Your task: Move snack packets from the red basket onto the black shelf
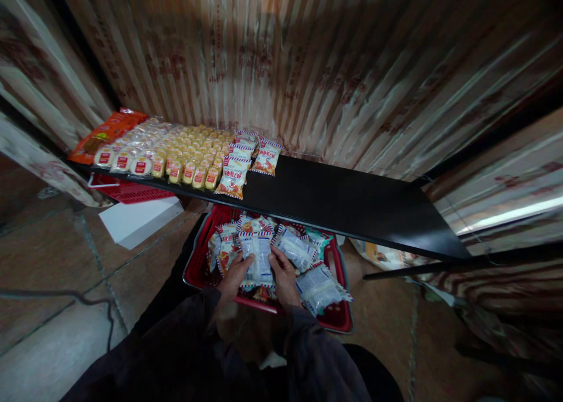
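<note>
A snack bag [257,254] with a striped edge is held between my two hands, its printed back facing up, above a red shopping basket [192,260]. My left hand [235,276] is closed on its left edge, thumb on top. On its right edge my right hand [285,275] is closed too. Several similar bags fill the basket, among them a back-up bag [295,249] just right of my hands and another bag [320,289] at the basket's right side. Fingers under the held bag are hidden.
Beyond the basket runs a black shelf [343,197]. On it stand several snack bags [233,176], rows of small yellow-wrapped cakes [188,170], white round packs [141,165] and orange packets [101,138]. A white box [143,220] lies on the floor at left; a curtain hangs behind.
</note>
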Action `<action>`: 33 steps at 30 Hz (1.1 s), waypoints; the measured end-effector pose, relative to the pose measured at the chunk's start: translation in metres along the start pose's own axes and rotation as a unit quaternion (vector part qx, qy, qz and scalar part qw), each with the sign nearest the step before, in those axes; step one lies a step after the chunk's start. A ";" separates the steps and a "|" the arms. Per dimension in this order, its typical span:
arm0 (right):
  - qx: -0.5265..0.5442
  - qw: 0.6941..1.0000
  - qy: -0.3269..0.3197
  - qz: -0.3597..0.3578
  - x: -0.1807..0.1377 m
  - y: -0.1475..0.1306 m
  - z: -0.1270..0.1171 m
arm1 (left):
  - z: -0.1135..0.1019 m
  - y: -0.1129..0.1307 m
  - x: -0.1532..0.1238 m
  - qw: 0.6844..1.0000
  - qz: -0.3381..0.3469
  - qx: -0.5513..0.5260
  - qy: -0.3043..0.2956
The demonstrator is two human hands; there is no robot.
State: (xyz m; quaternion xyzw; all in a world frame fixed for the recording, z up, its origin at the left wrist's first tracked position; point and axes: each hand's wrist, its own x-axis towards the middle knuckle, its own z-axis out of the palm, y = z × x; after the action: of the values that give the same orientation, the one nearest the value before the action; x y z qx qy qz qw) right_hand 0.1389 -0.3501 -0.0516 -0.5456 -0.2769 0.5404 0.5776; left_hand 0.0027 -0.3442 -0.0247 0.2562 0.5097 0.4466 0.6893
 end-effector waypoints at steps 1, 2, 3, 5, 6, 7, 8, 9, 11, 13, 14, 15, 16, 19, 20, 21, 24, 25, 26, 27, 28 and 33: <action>0.000 1.000 -0.002 -0.001 0.000 0.000 0.000 | 0.000 -0.001 0.001 1.000 0.002 0.001 0.006; 0.000 1.000 -0.004 -0.003 -0.001 -0.001 0.000 | 0.000 -0.002 0.001 1.000 0.004 0.005 0.015; -0.002 1.000 -0.007 -0.009 -0.001 -0.001 0.000 | 0.000 -0.002 0.002 1.000 0.006 0.008 0.023; -0.013 0.999 -0.014 -0.026 -0.001 -0.003 0.001 | 0.000 -0.003 0.003 0.999 0.010 0.015 0.033; -0.021 0.999 -0.015 -0.034 -0.002 -0.003 0.001 | 0.000 -0.002 0.003 0.999 0.011 0.015 0.033; -0.031 0.999 -0.015 -0.042 -0.002 -0.004 0.001 | 0.000 -0.002 0.003 0.999 0.013 0.013 0.030; -0.042 0.998 -0.012 -0.047 -0.002 -0.005 0.002 | 0.000 0.000 0.002 0.999 0.017 0.013 0.025; -0.052 0.997 -0.007 -0.051 -0.002 -0.006 0.002 | 0.001 0.001 0.001 0.999 0.024 0.014 0.020; -0.065 0.997 0.000 -0.050 -0.003 -0.008 0.003 | 0.003 0.005 -0.002 0.999 0.035 0.026 0.016; -0.070 0.997 0.002 -0.045 -0.004 -0.010 0.004 | 0.006 0.011 -0.005 0.998 0.046 0.043 0.016; -0.072 0.996 0.001 -0.043 -0.005 -0.011 0.004 | 0.008 0.014 -0.007 0.997 0.051 0.050 0.014; -0.074 0.996 -0.001 -0.042 -0.006 -0.012 0.004 | 0.010 0.016 -0.009 0.997 0.058 0.056 0.011; -0.076 0.996 -0.005 -0.041 -0.006 -0.013 0.003 | 0.011 0.019 -0.011 0.996 0.066 0.062 0.008; -0.069 0.997 -0.025 -0.037 -0.007 -0.016 0.002 | 0.015 0.021 -0.014 0.994 0.075 0.083 0.017; -0.066 0.997 -0.031 -0.035 -0.007 -0.016 0.002 | 0.016 0.021 -0.014 0.993 0.075 0.089 0.024; -0.065 0.997 -0.036 -0.035 -0.007 -0.017 0.002 | 0.016 0.020 -0.014 0.993 0.075 0.090 0.028; -0.074 0.995 -0.046 -0.037 -0.008 -0.017 0.001 | 0.017 0.016 -0.013 0.992 0.091 0.087 0.021; -0.079 0.995 -0.048 -0.034 -0.009 -0.017 0.000 | 0.018 0.015 -0.013 0.991 0.099 0.088 0.017; -0.082 0.995 -0.046 -0.029 -0.010 -0.017 0.000 | 0.018 0.015 -0.013 0.990 0.106 0.093 0.014; -0.085 0.995 -0.041 -0.021 -0.011 -0.017 -0.001 | 0.019 0.015 -0.014 0.988 0.114 0.100 0.011; -0.088 0.996 -0.032 -0.013 -0.013 -0.018 -0.001 | 0.019 0.015 -0.014 0.987 0.122 0.108 0.006; -0.073 0.997 -0.038 -0.003 -0.022 -0.027 0.002 | 0.020 0.015 -0.013 0.973 0.167 0.161 -0.012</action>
State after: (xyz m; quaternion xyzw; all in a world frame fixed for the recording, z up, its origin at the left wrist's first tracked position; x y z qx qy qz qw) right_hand 0.1401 -0.3649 -0.0205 -0.5650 -0.3390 0.5372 0.5265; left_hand 0.0154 -0.3464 0.0003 0.4511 0.5167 0.4644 0.5603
